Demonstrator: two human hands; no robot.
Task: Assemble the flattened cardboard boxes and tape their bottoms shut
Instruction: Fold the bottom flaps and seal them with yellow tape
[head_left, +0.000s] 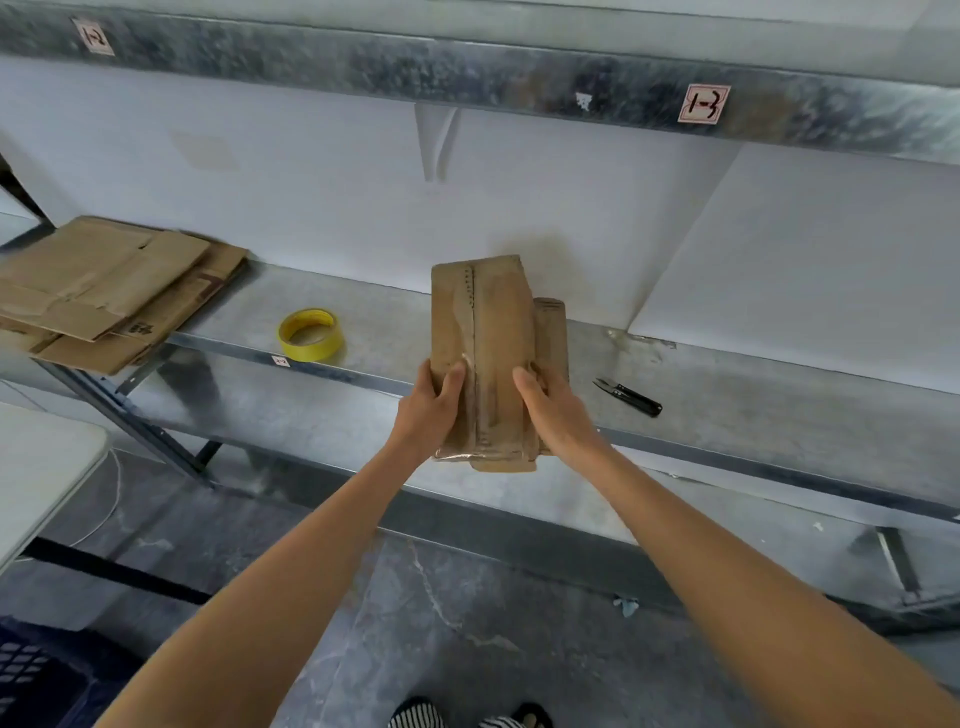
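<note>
Cardboard box (488, 353): mid-length of the shelf (727, 395), at its front edge, taped seam facing up.
Long axis: runs from the front edge toward the back wall, away from the person.
Left hand (428, 410): grips the near left side, thumb on top.
Right hand (553, 410): grips the near right side, fingers wrapped out of sight.
Nearer hand: neither; they flank the near end.
Hidden: the underside; the brown part at right may be a flap or a side wall.

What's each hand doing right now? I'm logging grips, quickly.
Left hand: grips the cardboard box at its left edge.
Right hand: grips its right side.
</note>
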